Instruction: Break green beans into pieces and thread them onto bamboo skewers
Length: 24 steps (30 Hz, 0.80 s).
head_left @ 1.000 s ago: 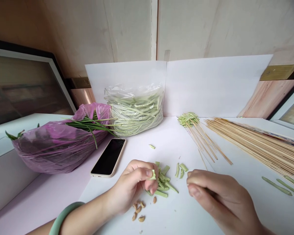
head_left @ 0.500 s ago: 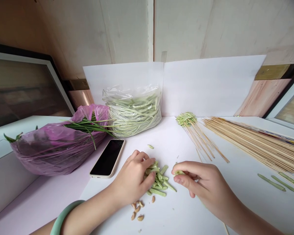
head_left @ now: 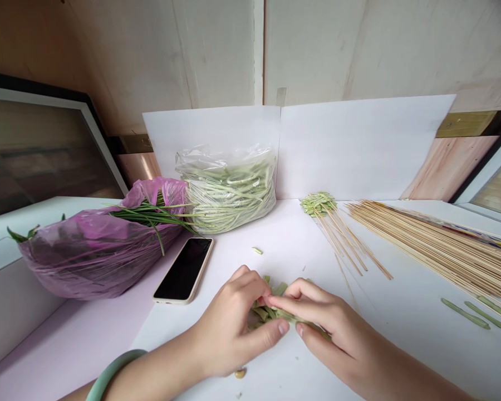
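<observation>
My left hand [head_left: 229,323] is at the left side of a small pile of cut green bean pieces [head_left: 261,313], its fingertips curled over them and its thumb reaching right. Facing it, my right hand [head_left: 338,323] has its fingertips meeting my left fingers above the pile. Green pieces show between the thumb and fingers of my right hand. What my left fingertips grip, if anything, is hidden. A brown bean seed [head_left: 240,373] lies just below my left hand.
A phone [head_left: 183,270], a purple bag [head_left: 104,250] with green stalks and a clear bag of long beans [head_left: 234,195] stand left. Skewered bean pieces [head_left: 318,204], wooden skewers [head_left: 434,239] and bean lengths [head_left: 465,313] lie right. One piece [head_left: 257,250] lies behind the pile.
My right hand has moved left to meet my left hand over the pile. My left hand has shifted slightly down and right, its thumb extended, and now covers most of the brown seeds.
</observation>
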{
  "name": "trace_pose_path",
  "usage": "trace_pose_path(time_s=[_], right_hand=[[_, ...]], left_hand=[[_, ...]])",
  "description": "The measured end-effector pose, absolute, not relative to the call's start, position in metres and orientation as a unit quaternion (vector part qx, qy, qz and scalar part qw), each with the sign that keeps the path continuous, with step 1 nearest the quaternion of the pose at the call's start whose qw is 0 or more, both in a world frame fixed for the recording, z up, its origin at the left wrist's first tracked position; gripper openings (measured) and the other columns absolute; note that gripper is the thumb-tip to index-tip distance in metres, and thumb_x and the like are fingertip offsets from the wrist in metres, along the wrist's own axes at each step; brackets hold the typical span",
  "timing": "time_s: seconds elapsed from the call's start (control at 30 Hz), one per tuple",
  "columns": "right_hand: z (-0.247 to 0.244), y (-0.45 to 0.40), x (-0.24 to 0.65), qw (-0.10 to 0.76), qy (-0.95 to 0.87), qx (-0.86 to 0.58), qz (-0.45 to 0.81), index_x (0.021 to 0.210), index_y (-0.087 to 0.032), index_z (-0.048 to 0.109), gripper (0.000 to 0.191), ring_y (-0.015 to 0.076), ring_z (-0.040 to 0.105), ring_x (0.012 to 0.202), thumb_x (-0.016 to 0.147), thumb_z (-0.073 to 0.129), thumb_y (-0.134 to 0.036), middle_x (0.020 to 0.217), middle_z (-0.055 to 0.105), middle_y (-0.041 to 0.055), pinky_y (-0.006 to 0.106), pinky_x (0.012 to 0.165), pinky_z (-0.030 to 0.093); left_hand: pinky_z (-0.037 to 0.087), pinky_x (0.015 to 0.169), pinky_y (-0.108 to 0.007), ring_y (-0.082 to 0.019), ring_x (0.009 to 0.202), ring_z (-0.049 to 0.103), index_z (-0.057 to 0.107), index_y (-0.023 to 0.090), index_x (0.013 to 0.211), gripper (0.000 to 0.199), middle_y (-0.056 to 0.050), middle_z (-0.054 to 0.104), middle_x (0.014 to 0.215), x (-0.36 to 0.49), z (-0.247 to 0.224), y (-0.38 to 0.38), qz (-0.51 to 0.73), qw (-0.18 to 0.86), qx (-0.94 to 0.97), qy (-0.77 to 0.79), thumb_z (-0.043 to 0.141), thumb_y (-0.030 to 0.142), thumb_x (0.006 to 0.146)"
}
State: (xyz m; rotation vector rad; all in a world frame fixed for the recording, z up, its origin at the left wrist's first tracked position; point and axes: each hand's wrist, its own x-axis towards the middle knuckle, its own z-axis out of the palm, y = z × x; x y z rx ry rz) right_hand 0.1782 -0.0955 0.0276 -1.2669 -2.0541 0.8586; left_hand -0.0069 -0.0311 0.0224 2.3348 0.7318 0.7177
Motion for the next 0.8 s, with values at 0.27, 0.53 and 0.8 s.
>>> trace_pose_path(time_s=[0.27, 0.53, 0.8], right_hand=[[-0.011, -0.092, 0.174, 0.414, -0.764, -0.440, 0.227, 0.123, -0.029, 0.048, 0.056, 0.0120, 0.061, 0.076, 0.075, 0.055, -0.002, 0.088, 0.059, -0.0024, 0.022, 0.072, 0.051], [0.019, -0.092, 0.178, 0.281, -0.774, -0.536, 0.188, 0.072, -0.021, 0.051, 0.017, 0.0115, 0.053, 0.058, 0.088, 0.048, -0.014, 0.064, 0.053, -0.0042, 0.021, 0.054, 0.042], [0.002, -0.094, 0.172, 0.308, -0.819, -0.480, 0.064, 0.074, -0.020, 0.048, 0.015, 0.0112, 0.050, 0.053, 0.084, 0.048, -0.008, 0.063, 0.051, -0.0028, 0.020, 0.045, 0.037]], left_hand=[[0.039, 0.074, -0.029, -0.016, 0.076, 0.052, 0.059, 0.018, 0.078, 0.017, -0.003, 0.061, 0.078, -0.004, 0.019, -0.036, 0.252, 0.346, 0.883, 0.193, 0.053, 0.029, 0.089], [0.040, 0.068, -0.028, -0.017, 0.073, 0.051, 0.057, 0.017, 0.069, 0.029, -0.003, 0.056, 0.068, -0.006, 0.018, -0.033, 0.285, 0.301, 0.866, 0.281, 0.045, 0.028, 0.093], [0.038, 0.069, -0.028, -0.017, 0.071, 0.047, 0.057, 0.018, 0.075, 0.023, -0.002, 0.054, 0.070, -0.004, 0.018, -0.033, 0.206, 0.267, 0.917, 0.214, 0.047, 0.031, 0.092]])
